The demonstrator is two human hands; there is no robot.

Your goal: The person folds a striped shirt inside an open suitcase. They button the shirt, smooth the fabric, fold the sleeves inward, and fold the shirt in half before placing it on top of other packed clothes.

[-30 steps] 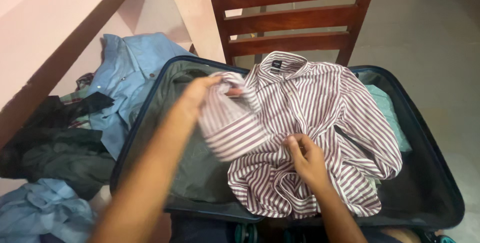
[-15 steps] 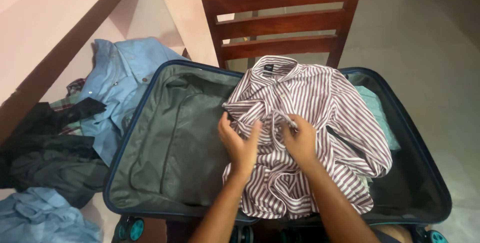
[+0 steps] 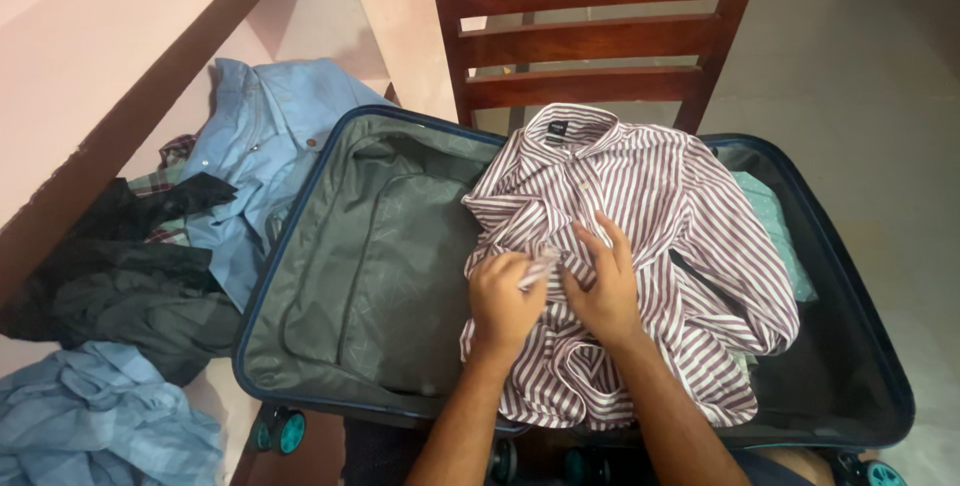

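L hand (image 3: pixel 505 298) grip pinched on striped shirt (image 3: pixel 650 206) fold — R hand (image 3: pixel 605 281) flat, prob. pressing.

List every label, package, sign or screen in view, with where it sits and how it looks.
Neck label: a small dark rectangle sewn inside the collar of the maroon-and-white striped shirt, at the far edge of the open suitcase; its pale marks are too small to make out.
No packages, signs or screens show.

Maroon-and-white striped shirt (image 3: pixel 640 196) is laid crumpled across open suitcase (image 3: pixel 300 246), collar at far edge, sleeve cuff bunched at centre.
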